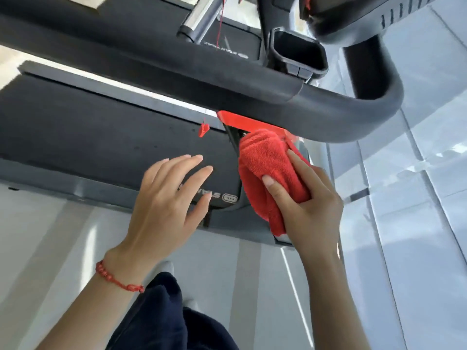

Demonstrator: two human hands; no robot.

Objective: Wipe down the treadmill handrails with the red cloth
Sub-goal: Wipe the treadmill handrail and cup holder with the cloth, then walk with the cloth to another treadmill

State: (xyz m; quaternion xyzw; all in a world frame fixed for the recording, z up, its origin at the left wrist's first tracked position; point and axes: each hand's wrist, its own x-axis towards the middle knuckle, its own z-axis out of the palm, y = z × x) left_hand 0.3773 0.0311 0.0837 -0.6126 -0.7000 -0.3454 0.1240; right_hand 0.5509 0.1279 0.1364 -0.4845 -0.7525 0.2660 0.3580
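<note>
The dark grey treadmill handrail (192,72) crosses the upper part of the head view from the left and bends up at the right end (379,114). My right hand (310,208) grips the bunched red cloth (267,168) just below the rail's bend, the thumb lying across the cloth's front. The cloth's top edge sits near a red strip (242,121) under the rail; I cannot tell whether it touches the rail. My left hand (169,198) hovers with fingers spread and straight, left of the cloth, holding nothing.
The black treadmill belt (101,137) lies below the rail with grey side rails. A cup holder (295,51) and a chrome bar (202,16) sit above the rail. A small red clip (203,129) dangles on a cord. Glossy pale floor tiles (417,223) spread to the right.
</note>
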